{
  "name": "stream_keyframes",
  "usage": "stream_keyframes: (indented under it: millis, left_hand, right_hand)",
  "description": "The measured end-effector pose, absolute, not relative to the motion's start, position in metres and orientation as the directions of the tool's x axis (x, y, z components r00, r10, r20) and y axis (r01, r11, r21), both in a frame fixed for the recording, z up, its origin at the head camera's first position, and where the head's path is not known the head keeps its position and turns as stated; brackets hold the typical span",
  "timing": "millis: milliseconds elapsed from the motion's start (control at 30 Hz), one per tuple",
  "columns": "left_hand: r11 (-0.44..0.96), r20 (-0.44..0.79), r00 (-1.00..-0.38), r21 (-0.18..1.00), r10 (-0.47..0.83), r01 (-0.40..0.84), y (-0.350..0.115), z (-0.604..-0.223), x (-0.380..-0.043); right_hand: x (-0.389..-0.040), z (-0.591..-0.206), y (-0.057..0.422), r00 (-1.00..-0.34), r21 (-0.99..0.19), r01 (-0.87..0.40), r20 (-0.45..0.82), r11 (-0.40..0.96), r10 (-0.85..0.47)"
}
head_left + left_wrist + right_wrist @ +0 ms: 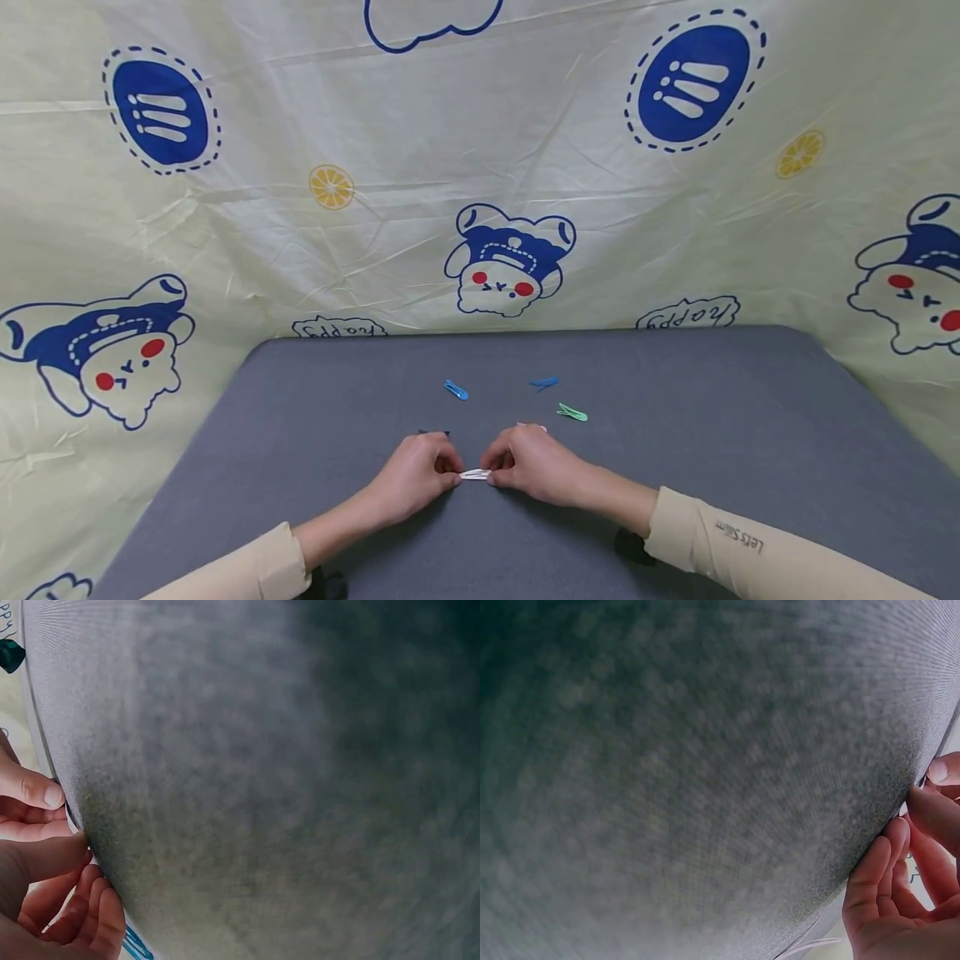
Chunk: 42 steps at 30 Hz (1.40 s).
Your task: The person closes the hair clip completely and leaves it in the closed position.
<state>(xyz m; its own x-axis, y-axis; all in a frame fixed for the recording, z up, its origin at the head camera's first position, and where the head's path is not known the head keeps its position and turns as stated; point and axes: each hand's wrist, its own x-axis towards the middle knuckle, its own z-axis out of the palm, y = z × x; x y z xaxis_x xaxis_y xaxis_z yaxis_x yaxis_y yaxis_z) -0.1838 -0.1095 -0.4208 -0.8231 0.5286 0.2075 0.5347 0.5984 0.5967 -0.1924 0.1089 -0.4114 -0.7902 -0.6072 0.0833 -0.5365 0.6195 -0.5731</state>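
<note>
A white snap hair clip (pixel 474 474) lies crosswise between both hands, low over the front middle of the table. My left hand (pixel 415 475) pinches its left end between thumb and fingers. On the other end, the right hand (pixel 536 465) has the same kind of pinch. In the left wrist view the left hand (pixel 56 900) hides most of the clip, and the right thumb shows above it. The right wrist view has the right hand (pixel 904 900) at the edge, its fingertips beside those of the left.
Beyond the hands, a blue clip (pixel 456 389), a darker blue clip (pixel 545 383) and a green clip (pixel 572 412) lie on the grey table (pixel 337 392). A pink clip (pixel 533 427) and a dark one (pixel 434 432) are partly hidden behind the hands. A printed curtain (pixel 405 250) hangs behind.
</note>
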Motion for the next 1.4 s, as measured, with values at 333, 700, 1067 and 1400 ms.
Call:
stream_keyframes:
  millis: [333,700,1067,1400]
  left_hand:
    - [0.563,0.084,-0.772,0.635,0.631,0.529,-0.122,-0.407,-0.189]
    - [0.566,0.101,-0.787,0.639,0.609,0.52,-0.135,-0.402,-0.186]
    - [0.597,0.183,-0.832,0.618,0.524,0.512,-0.154,-0.393,-0.19]
    - [0.608,0.232,-0.842,0.602,0.488,0.518,-0.163,-0.389,-0.199]
  right_hand:
    - [-0.195,-0.408,0.112,-0.758,-0.641,-0.512,0.026,0.571,-0.651]
    - [-0.194,-0.399,0.118,-0.742,-0.69,-0.469,-0.03,0.551,-0.669]
    - [-0.199,-0.392,0.113,-0.757,-0.708,-0.49,0.057,0.508,-0.651]
    - [-0.215,-0.392,0.097,-0.736,-0.677,-0.546,0.106,0.494,-0.668]
